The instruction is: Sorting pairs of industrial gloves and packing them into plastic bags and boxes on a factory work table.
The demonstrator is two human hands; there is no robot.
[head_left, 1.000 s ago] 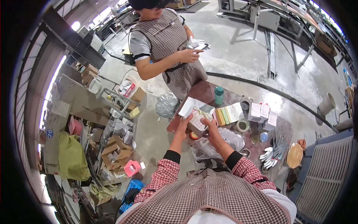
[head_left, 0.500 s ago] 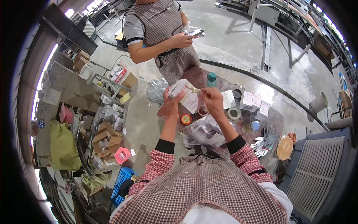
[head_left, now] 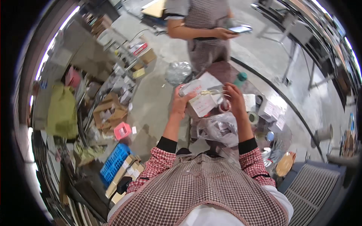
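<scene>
Box (head_left: 204, 106) left of bottle (head_left: 240, 78) — plastic bag (head_left: 219, 130) on table (head_left: 223, 68), tape roll (head_left: 253, 121) right of bag.

Lettering shows but none reads clearly. The white box (head_left: 203, 106) in the left hand (head_left: 180, 101) carries small, faint reddish print on the face toward the wearer; bolder red characters stand on the white surface (head_left: 193, 87) just beyond it. The white cartons (head_left: 272, 110) at the right of the tabletop (head_left: 223, 70) bear rows of fine pinkish print. A blue mark (head_left: 43, 84) at far left is blurred.
</scene>
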